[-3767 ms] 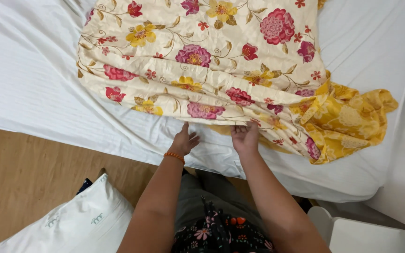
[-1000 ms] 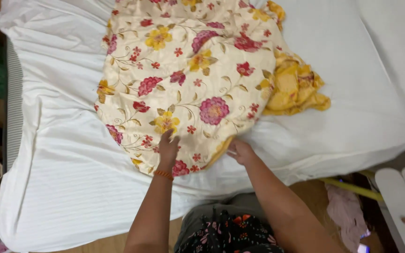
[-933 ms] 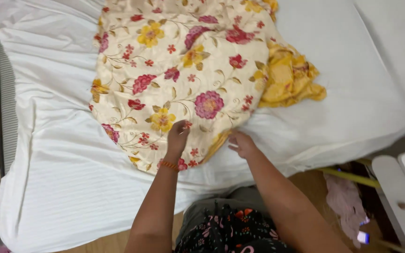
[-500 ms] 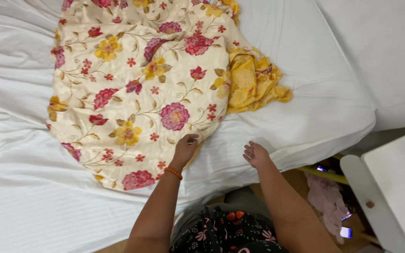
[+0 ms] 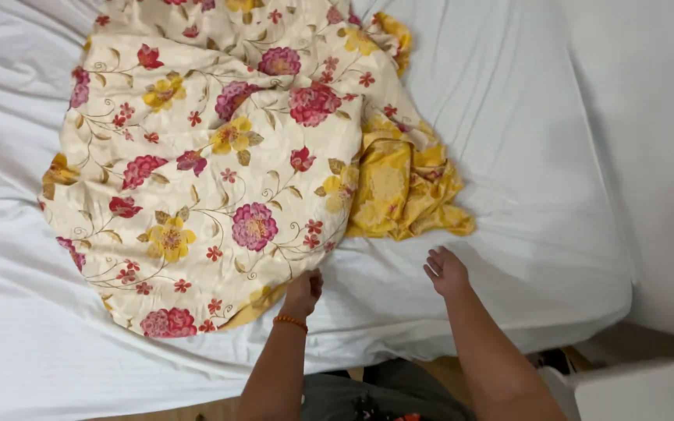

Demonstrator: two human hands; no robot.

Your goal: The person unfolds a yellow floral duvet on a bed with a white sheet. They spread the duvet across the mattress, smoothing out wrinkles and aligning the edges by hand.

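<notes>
A cream quilt [image 5: 212, 164] with red, pink and yellow flowers lies spread on a white bed sheet [image 5: 524, 140]. Its yellow underside [image 5: 399, 191] bunches out at the right edge. My left hand [image 5: 304, 291], with an orange bead bracelet on the wrist, rests at the quilt's near edge and touches the fabric; whether it grips the hem I cannot tell. My right hand [image 5: 446, 270] is flat on the bare sheet, fingers apart, just below the yellow bunch and holding nothing.
The bed's near edge runs along the bottom of the view, with wooden floor [image 5: 165, 412] below it. A white piece of furniture [image 5: 641, 394] stands at the bottom right. More white bedding [image 5: 657, 117] lies at the right.
The view has shifted, so the quilt now sits further left and nearer. My right hand has come off the quilt's edge and moved right onto the bare sheet. My left hand stays at the hem.
</notes>
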